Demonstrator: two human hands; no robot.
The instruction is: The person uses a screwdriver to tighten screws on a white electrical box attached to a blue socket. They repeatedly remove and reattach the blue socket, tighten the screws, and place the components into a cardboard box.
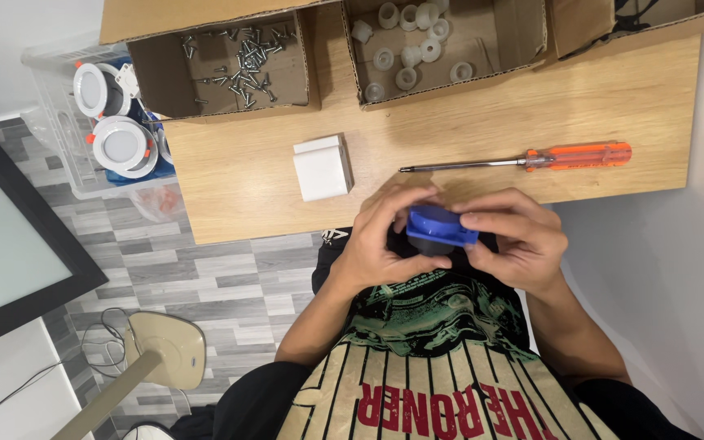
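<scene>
Both forearms are bent inward, hands meeting just off the near edge of the wooden table (613, 106). The left hand (385, 244) is cupped, fingers curled around the left side of a blue cap (440, 226) on a dark round body. The right hand (515, 240) grips its right side, thumb on top. An orange-handled screwdriver (531, 158) lies near the table's near edge; a white block (323, 168) sits left of it.

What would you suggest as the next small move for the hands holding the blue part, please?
Probably free the right hand to take the orange-handled screwdriver: both hands, the left hand too, clasp the blue round plastic part, and the tool lies untouched on the wooden table.
</scene>
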